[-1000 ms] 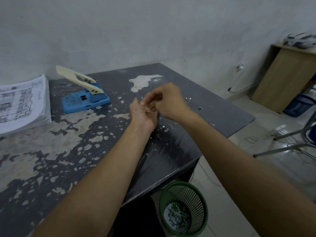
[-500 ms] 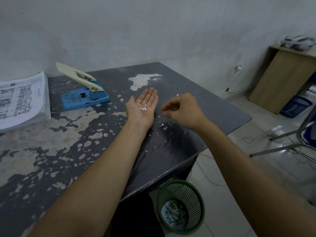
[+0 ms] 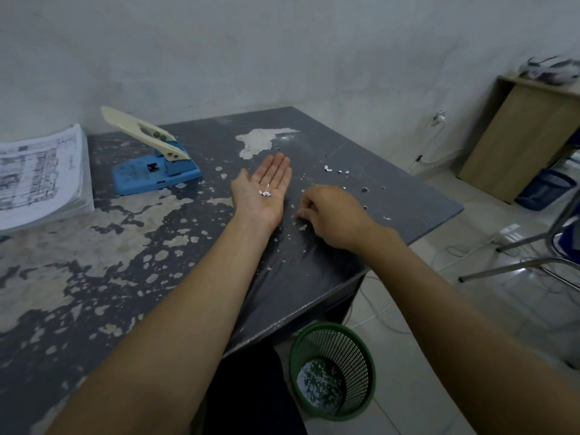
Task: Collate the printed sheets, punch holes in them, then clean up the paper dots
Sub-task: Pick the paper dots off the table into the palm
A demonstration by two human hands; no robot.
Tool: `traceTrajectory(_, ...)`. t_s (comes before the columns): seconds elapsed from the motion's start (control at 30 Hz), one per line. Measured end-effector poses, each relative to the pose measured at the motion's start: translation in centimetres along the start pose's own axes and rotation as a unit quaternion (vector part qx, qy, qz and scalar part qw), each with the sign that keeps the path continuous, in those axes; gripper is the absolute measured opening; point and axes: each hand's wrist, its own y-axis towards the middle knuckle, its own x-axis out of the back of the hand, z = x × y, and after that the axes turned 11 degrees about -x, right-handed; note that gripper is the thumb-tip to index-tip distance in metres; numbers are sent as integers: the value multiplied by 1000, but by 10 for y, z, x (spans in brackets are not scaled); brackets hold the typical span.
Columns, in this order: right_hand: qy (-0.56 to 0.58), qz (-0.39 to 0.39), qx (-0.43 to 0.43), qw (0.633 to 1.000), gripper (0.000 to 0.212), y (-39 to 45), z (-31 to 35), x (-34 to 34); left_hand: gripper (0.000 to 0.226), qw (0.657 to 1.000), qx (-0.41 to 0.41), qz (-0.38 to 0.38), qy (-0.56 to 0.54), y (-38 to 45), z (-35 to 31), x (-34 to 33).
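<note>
While the left hand (image 3: 265,191) lies palm up over the table (image 3: 94,277), fingers straight and relaxed, a few paper dots (image 3: 265,193) sit in its palm. The right hand (image 3: 332,211) is down on the surface just beside it, fingers curled and tips pressed to the tabletop; whether they pinch a dot, I cannot tell. More loose dots (image 3: 334,169) lie scattered toward the far right corner. Look at that surface: dark grey, its coating peeled away in big pale patches. The blue hole punch (image 3: 155,174) stands at the back with its cream lever raised, and the stack of printed sheets (image 3: 40,177) rests at the far left edge. Down on the tiled floor, a green mesh wastebasket (image 3: 332,370) holds a bed of dots. A wooden cabinet (image 3: 521,142) stands against the pale wall at right.
</note>
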Motion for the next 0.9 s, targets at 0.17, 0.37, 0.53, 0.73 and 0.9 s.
traceTrajectory(0.17,200,-50,2,978,14,21,19,25,58,1000,0,7,19,-2,6,-1)
traceTrajectory(0.37,156,18,34,987,14,41,48,29,55,999,-4,-4,37,-6,5,-1)
traceTrajectory(0.53,223,-44,12,974,3,39,37,28,59,1000,4,11,15,-5,5,-1)
traceTrajectory(0.73,198,-95,-73,973,9,33,-22,34,59,1000,8,17,1,-5,10,-3)
traceTrajectory(0.9,77,-112,-161,977,20,22,-67,30,58,999,9,23,39,-1,16,-7)
